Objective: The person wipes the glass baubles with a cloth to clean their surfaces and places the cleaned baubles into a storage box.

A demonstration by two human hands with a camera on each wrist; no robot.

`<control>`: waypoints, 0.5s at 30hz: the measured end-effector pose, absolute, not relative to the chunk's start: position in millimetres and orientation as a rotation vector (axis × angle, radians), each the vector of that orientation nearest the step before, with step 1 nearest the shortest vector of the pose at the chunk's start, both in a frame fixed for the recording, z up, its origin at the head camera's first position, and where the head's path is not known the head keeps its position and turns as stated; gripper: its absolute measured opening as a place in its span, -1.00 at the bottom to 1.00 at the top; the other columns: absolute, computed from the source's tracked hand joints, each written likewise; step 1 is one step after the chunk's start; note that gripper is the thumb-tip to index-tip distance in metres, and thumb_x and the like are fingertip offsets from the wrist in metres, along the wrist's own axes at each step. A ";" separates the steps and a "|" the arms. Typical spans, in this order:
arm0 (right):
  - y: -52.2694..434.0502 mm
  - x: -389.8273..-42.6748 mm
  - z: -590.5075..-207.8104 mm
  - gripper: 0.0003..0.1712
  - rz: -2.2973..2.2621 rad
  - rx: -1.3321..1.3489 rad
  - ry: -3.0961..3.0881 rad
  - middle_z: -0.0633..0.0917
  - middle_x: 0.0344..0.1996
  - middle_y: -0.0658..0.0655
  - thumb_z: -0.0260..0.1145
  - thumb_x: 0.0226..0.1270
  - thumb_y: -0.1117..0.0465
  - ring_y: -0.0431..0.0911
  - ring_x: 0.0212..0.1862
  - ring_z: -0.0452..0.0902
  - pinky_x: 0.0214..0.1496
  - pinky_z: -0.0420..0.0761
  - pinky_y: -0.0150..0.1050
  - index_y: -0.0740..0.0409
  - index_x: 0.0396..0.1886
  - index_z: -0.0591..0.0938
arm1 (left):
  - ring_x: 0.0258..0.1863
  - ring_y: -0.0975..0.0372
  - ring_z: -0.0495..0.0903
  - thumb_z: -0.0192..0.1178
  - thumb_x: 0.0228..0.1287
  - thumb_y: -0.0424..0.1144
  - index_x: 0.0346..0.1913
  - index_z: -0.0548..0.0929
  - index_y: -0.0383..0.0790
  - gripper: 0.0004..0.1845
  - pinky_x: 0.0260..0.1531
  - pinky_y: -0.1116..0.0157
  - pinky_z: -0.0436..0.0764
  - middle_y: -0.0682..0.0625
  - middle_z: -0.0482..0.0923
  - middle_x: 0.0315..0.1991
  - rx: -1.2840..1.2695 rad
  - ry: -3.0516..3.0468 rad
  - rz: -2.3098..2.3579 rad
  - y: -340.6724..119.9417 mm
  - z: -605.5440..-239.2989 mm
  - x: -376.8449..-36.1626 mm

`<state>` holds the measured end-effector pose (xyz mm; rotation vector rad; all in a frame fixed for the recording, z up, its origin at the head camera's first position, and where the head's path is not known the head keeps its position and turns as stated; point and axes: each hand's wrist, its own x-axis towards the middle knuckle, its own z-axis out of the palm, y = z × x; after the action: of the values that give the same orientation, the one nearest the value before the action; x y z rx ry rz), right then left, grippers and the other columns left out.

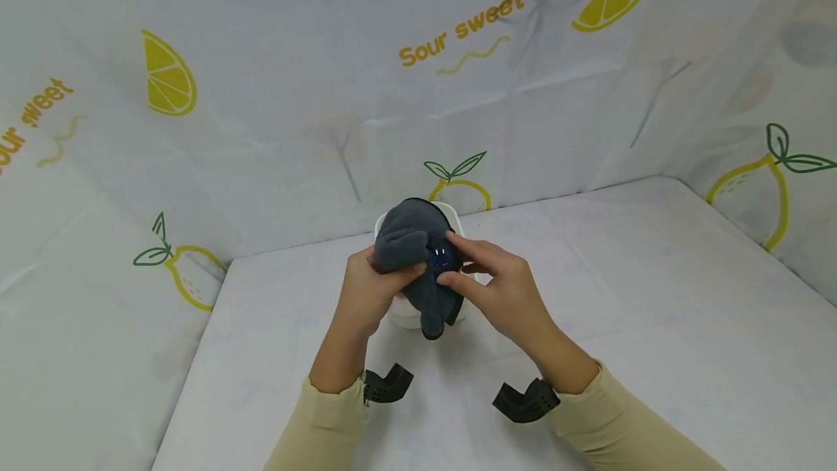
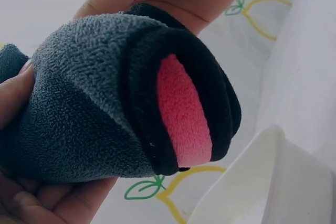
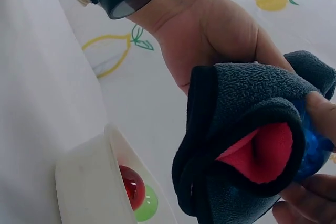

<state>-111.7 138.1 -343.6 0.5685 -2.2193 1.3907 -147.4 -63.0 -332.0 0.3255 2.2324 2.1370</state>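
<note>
A dark grey terry cloth [image 1: 408,235] with black edging and a pink inner side is bunched between both hands. My left hand [image 1: 371,289] grips it from the left, thumb across the front. Wrapped partly in the cloth is a shiny blue ball [image 1: 442,259], translucent in the right wrist view, where the ball [image 3: 313,150] bulges out at the cloth's side. My right hand [image 1: 500,278] pinches the ball with thumb and fingers. Cloth folds hide the rest of the ball. The left wrist view shows the pink lining [image 2: 184,114] between the black edges.
Behind and below the cloth stands a white container [image 3: 86,177]. A red ball [image 3: 132,187] and a green ball [image 3: 147,203] lie inside it. A white cloth with lemon prints covers the table [image 1: 621,296] and walls. Both wrists wear black camera mounts [image 1: 526,402].
</note>
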 end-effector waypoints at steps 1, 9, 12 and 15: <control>137.6 -111.9 -343.4 -0.33 1.345 0.596 -2.195 0.70 0.06 0.10 0.55 0.07 0.22 -0.11 -0.01 0.66 -0.08 0.70 -0.23 0.08 0.25 0.60 | -0.31 0.15 0.65 0.43 0.07 -0.36 -0.04 0.64 -0.39 -0.63 -0.46 0.22 0.65 -0.17 0.68 -0.19 0.325 2.230 2.137 -62.8 -332.0 -147.2; 136.0 -111.2 -342.6 -0.23 1.174 0.631 -2.081 0.70 0.07 0.13 0.65 -0.13 0.27 -0.03 0.08 0.64 0.06 0.64 -0.24 0.15 0.20 0.62 | -0.33 0.16 0.61 0.38 0.09 -0.35 -0.04 0.62 -0.41 -0.64 -0.51 0.28 0.60 -0.06 0.65 -0.27 0.336 2.159 2.190 -63.2 -333.4 -147.7; 135.3 -110.0 -342.0 -0.21 1.206 0.623 -2.065 0.70 0.08 0.13 0.66 -0.15 0.29 -0.04 0.12 0.63 0.16 0.57 -0.35 0.14 0.20 0.62 | -0.36 0.18 0.59 0.37 0.09 -0.37 -0.05 0.61 -0.44 -0.64 -0.52 0.29 0.58 0.00 0.64 -0.31 0.348 2.128 2.205 -64.2 -333.9 -148.3; 134.8 -109.7 -343.1 -0.21 1.359 0.633 -2.044 0.68 0.13 0.09 0.64 -0.14 0.34 -0.10 0.13 0.62 0.21 0.54 -0.35 0.14 0.21 0.59 | -0.42 0.21 0.59 0.36 0.08 -0.41 -0.08 0.59 -0.48 -0.66 -0.54 0.30 0.58 0.02 0.63 -0.35 0.392 2.106 2.218 -65.8 -334.4 -148.9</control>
<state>-109.7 134.8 -343.1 0.6330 -2.0445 1.3595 -148.9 -65.8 -334.4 0.3923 2.1057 2.2180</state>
